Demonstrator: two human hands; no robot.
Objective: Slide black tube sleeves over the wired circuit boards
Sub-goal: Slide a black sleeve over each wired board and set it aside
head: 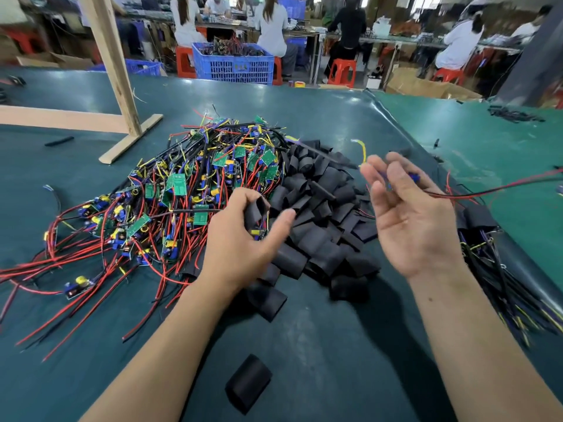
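Left hand [243, 239] is curled around a black tube sleeve [255, 208], with a small circuit board [259, 233] showing blue and yellow parts tucked under its fingers; the thumb points out to the right, clear of the sleeve. Right hand [408, 214] is raised palm-up, fingers loosely spread and blurred. A wired board with a blue part [414, 177] lies across its fingertips, a yellow lead [363, 150] rising above them and a red-and-black wire pair [499, 188] trailing off to the right. Whether the fingers actually pinch this board cannot be told from the blur.

Between and beyond the hands lies a heap of loose black sleeves [320, 208]. Touching it on the left is a tangled pile of green circuit boards [189, 184] with red, black, yellow and blue wires. One single sleeve [248, 383] lies apart near the bottom edge. A bundle of sleeved boards [487, 226] sits at the right, beside the right wrist. All rest on a dark green table mat [91, 376].

A wooden frame [115, 68] stands at the upper left. Behind the table are a blue plastic crate [233, 63], red stools [342, 71] and seated workers [272, 25].
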